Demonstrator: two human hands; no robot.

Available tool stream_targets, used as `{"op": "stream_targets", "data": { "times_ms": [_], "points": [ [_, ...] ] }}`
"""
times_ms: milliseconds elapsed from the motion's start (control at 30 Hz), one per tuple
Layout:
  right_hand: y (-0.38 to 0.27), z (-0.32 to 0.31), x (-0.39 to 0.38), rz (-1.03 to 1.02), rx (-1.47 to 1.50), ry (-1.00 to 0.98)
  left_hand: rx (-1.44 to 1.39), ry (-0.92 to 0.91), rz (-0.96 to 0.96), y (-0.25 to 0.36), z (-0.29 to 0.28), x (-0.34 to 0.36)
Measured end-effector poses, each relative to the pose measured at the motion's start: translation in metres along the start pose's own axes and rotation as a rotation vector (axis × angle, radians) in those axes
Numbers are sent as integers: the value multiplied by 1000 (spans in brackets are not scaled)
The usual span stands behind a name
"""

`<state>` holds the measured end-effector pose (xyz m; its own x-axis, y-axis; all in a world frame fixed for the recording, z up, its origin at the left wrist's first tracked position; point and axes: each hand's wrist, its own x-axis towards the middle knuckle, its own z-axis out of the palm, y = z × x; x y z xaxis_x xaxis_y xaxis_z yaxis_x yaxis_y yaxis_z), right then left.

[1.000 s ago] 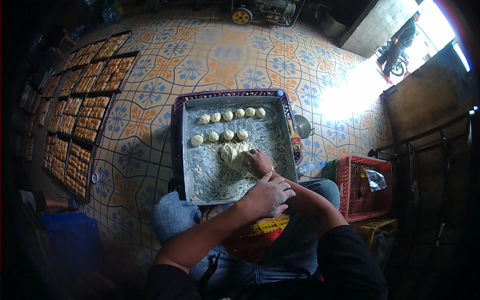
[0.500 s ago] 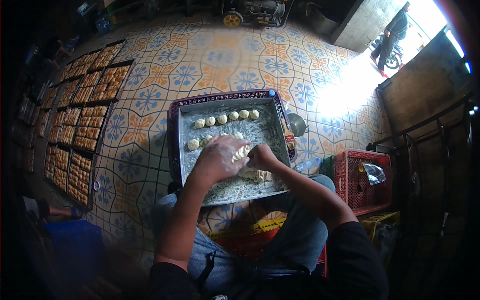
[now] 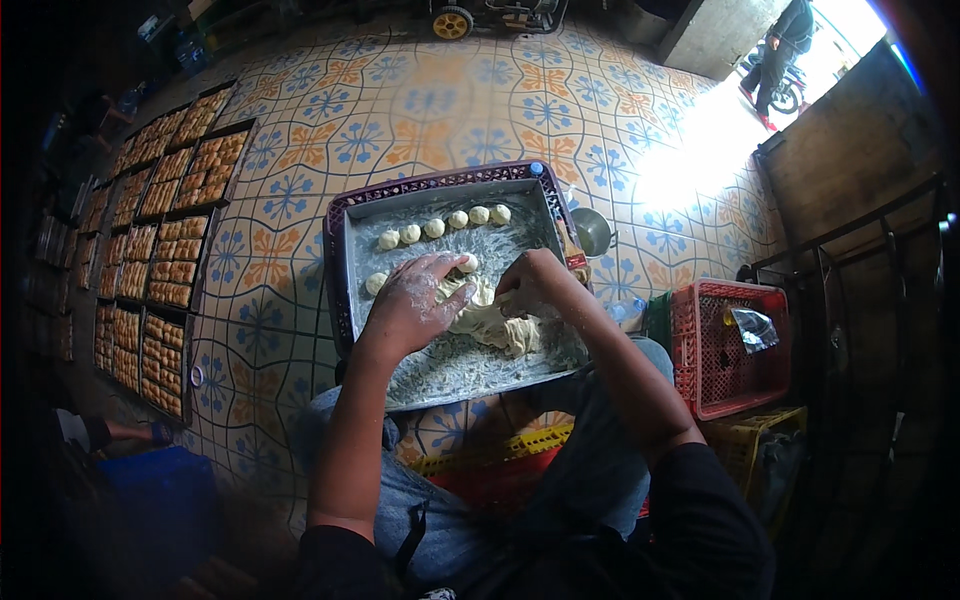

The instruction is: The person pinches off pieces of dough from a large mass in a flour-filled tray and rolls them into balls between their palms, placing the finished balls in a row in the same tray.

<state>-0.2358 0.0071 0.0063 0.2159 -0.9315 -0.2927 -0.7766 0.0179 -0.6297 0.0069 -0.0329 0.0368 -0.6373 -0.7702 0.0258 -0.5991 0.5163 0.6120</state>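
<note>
A floury metal tray (image 3: 400, 392) sits before me with a lump of pale dough (image 3: 500, 332) in it. My left hand (image 3: 415, 300), dusted with flour, curves round the dough's upper left end, thumb apart from the fingers. Beside its fingertips lies a small dough ball (image 3: 467, 263). My right hand (image 3: 530, 283) is closed at the dough's upper right edge, its fingertips partly hidden. Along the far side runs a row of several dough balls (image 3: 435, 228). Another ball (image 3: 376, 284) rests left of my left hand, which may cover more of that second row.
Under the tray is a purple crate (image 3: 335, 260). A metal bowl (image 3: 592, 232) stands right of it, near a red crate (image 3: 735, 375). Trays of browned pastries (image 3: 180, 250) cover the left floor. A person (image 3: 782, 55) stands at the bright doorway.
My right hand has moved up and right, away from my left hand, and more of the dough shows between them. The view has shifted slightly.
</note>
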Motion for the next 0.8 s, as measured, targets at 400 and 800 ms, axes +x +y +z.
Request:
{"op": "stream_targets", "data": {
  "times_ms": [400,800],
  "points": [
    [-57,-48,-54,-232,172,246,-569,-189,45,8,24,7],
    [-81,-53,-85,-300,689,559,-874,-322,-111,9,55,12]
  ]
}}
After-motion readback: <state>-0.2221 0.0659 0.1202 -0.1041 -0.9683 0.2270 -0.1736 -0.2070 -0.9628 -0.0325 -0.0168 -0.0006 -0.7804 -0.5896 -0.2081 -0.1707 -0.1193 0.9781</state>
